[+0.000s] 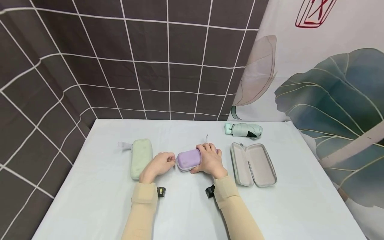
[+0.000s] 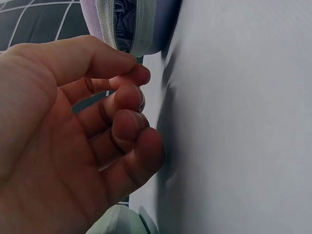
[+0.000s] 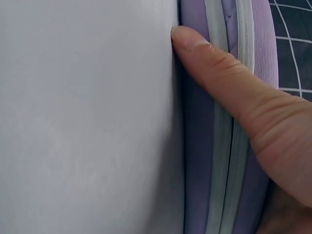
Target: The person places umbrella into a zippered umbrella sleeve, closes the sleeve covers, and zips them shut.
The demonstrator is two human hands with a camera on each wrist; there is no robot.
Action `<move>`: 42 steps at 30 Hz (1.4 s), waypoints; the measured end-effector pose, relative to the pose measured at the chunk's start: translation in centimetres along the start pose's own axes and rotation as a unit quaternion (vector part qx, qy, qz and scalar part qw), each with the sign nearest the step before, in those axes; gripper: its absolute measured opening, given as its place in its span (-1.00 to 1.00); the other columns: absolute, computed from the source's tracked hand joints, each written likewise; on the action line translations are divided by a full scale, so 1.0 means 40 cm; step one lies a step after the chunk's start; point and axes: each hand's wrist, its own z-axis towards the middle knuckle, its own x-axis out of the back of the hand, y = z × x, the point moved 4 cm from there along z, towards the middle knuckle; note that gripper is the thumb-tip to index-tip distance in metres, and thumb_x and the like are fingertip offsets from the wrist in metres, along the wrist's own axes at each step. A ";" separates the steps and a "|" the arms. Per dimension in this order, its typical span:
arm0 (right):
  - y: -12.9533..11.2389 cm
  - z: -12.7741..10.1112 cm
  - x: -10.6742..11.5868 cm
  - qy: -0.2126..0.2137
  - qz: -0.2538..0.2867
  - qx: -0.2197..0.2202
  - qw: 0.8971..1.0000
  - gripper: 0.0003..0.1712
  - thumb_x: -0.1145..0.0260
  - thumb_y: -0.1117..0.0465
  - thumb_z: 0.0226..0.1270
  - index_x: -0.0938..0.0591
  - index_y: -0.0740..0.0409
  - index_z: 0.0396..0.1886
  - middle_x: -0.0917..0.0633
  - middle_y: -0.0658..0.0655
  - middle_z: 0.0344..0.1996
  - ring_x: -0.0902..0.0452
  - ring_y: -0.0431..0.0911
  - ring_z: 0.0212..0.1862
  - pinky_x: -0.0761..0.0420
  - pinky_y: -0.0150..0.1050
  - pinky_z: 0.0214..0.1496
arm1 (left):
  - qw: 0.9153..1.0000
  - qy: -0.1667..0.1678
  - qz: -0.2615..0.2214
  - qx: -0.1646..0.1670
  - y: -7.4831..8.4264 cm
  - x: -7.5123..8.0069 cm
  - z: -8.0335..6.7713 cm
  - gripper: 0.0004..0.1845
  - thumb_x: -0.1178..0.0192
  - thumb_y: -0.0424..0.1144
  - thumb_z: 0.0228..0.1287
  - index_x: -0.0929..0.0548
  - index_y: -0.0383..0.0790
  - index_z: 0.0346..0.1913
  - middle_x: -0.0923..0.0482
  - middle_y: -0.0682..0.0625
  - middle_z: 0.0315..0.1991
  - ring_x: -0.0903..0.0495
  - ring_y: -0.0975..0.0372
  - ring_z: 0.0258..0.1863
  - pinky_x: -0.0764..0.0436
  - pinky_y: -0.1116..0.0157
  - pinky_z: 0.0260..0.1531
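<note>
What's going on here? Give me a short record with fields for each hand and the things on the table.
Right hand: rests over the purple case, thumb along its zip side
Left hand: fingertips pinched at the case's left end, by the zip
Green case: closed, left of the hands
Grey case: lying open, on the right
Folded umbrella: behind the grey case
Table: covered in white cloth

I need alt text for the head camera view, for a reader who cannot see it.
Two hands work on a purple case on a white table: the right hand holds it, and the left hand pinches at its left end. A green case lies left, an open grey case right, a folded umbrella behind.
</note>
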 end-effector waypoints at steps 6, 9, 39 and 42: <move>-0.010 -0.004 0.000 -0.001 -0.005 -0.043 0.999 0.21 -0.71 -0.28 -0.54 -0.43 -0.04 0.26 -0.45 0.14 0.15 -0.16 0.12 0.30 -0.17 0.24 0.16 | 1.000 -0.001 -0.009 0.003 0.004 0.004 -0.001 -0.80 -0.17 -0.39 0.23 -0.52 -0.08 -0.51 -0.36 0.12 -0.67 -0.34 0.26 -0.62 -0.34 0.27 -0.52; -0.016 -0.004 -0.002 -0.004 -0.010 -0.063 0.998 0.23 -0.71 -0.29 -0.55 -0.42 -0.05 0.28 -0.44 0.15 0.16 -0.16 0.11 0.28 -0.18 0.23 0.15 | 1.000 0.000 -0.012 0.009 0.003 0.002 -0.002 -0.81 -0.17 -0.39 0.22 -0.52 -0.09 -0.51 -0.39 0.12 -0.67 -0.34 0.26 -0.63 -0.34 0.28 -0.53; -0.040 0.002 0.012 -0.053 -0.017 -0.064 0.996 0.10 -0.61 -0.20 -0.18 -0.33 0.09 0.35 -0.33 0.29 0.30 -0.01 0.24 0.42 0.27 0.36 0.35 | 1.000 -0.015 -0.010 0.001 0.009 -0.004 -0.008 -0.82 -0.13 -0.40 0.19 -0.52 -0.10 -0.51 -0.36 0.12 -0.62 -0.35 0.27 -0.58 -0.35 0.30 -0.47; -0.034 0.001 0.022 -0.071 -0.023 -0.003 0.997 0.09 -0.58 -0.14 -0.06 -0.29 0.13 0.42 -0.29 0.22 0.40 0.04 0.18 0.48 0.26 0.31 0.38 | 1.000 -0.012 -0.014 0.004 0.009 -0.003 -0.008 -0.82 -0.14 -0.41 0.20 -0.53 -0.10 -0.50 -0.37 0.12 -0.62 -0.35 0.27 -0.57 -0.35 0.30 -0.46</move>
